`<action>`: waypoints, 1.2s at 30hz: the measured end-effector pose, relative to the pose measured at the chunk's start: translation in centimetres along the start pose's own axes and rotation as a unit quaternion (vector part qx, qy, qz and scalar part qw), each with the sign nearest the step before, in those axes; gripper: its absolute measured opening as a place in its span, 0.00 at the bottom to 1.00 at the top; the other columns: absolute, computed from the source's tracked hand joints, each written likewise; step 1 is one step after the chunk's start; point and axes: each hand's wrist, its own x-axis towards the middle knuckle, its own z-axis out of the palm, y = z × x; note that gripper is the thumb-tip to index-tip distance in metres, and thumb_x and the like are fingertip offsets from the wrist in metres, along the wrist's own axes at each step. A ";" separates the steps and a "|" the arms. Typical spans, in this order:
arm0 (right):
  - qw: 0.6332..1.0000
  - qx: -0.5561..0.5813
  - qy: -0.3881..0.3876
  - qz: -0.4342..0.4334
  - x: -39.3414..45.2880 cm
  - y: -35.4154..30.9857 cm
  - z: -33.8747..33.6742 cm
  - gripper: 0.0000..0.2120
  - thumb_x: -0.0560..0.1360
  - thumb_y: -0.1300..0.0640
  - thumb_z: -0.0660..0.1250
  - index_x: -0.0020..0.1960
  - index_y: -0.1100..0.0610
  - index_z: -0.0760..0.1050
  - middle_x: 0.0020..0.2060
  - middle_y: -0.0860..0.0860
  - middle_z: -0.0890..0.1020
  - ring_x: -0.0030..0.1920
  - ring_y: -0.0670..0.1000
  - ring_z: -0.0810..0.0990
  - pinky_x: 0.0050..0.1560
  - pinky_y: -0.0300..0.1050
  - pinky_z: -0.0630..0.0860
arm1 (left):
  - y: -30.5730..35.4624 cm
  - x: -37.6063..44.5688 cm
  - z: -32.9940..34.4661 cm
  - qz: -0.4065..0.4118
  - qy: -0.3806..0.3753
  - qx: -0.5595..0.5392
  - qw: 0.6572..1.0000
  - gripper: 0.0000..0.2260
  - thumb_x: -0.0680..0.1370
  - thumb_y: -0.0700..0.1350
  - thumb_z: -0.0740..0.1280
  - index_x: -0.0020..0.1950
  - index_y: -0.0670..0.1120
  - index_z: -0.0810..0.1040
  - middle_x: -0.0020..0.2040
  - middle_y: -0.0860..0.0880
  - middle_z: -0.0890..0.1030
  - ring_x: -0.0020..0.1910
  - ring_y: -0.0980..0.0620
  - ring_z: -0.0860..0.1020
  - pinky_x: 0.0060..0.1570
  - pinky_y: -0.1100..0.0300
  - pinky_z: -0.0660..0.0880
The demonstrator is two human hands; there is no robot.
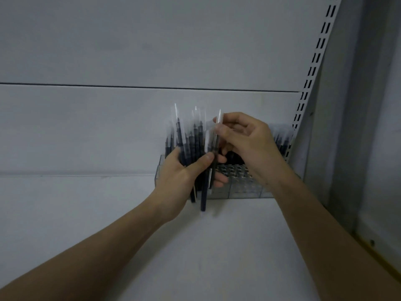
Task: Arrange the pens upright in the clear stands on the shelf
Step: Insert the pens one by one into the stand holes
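My left hand (184, 177) grips a bundle of dark pens (191, 146) in clear sleeves, held upright in front of the clear stand (240, 183). My right hand (245, 140) pinches the top of a single pen (216, 144) at the right edge of the bundle, thumb and forefinger on its clear cap. The stand sits at the back of the white shelf (217, 246) and shows rows of round holes. More dark pens (280, 137) stand upright at the stand's right end, partly hidden by my right wrist.
A white back panel (130, 127) rises behind the stand. A slotted upright rail (314, 61) runs along the right side, with a grey wall beyond it. The shelf surface extends to the left of the stand.
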 end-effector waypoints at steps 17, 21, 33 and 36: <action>0.992 0.112 0.052 -0.024 0.4 -1.1 -1.1 0.13 0.77 0.67 0.69 0.60 0.59 0.74 0.45 0.55 0.86 0.45 0.53 0.84 0.44 0.45 0.80 | -1.1 -0.2 0.3 0.018 0.032 0.035 0.999 0.10 0.80 0.38 0.64 0.60 0.36 0.74 0.48 0.43 0.86 0.31 0.42 0.81 0.28 0.56 0.75; 0.976 0.115 0.174 -0.068 0.7 -1.5 -2.2 0.12 0.77 0.66 0.70 0.59 0.62 0.76 0.44 0.54 0.85 0.41 0.51 0.84 0.43 0.41 0.80 | -1.0 -0.1 0.0 0.037 0.066 0.043 0.996 0.04 0.81 0.37 0.64 0.52 0.35 0.75 0.46 0.44 0.85 0.28 0.43 0.78 0.27 0.57 0.73; 0.968 -0.164 0.151 -0.117 0.9 0.3 -2.0 0.14 0.75 0.62 0.73 0.57 0.54 0.73 0.43 0.48 0.81 0.40 0.44 0.82 0.44 0.37 0.80 | -0.9 0.0 0.0 0.049 0.103 0.028 0.993 0.08 0.81 0.36 0.64 0.54 0.31 0.73 0.41 0.44 0.83 0.26 0.45 0.76 0.25 0.57 0.71; 0.967 -0.180 0.141 -0.112 0.9 0.6 -1.8 0.14 0.75 0.61 0.73 0.57 0.53 0.73 0.43 0.47 0.81 0.41 0.44 0.82 0.44 0.36 0.79 | -1.2 0.0 -0.1 0.046 0.099 0.036 0.993 0.10 0.81 0.37 0.64 0.55 0.29 0.73 0.34 0.46 0.81 0.26 0.44 0.76 0.25 0.57 0.71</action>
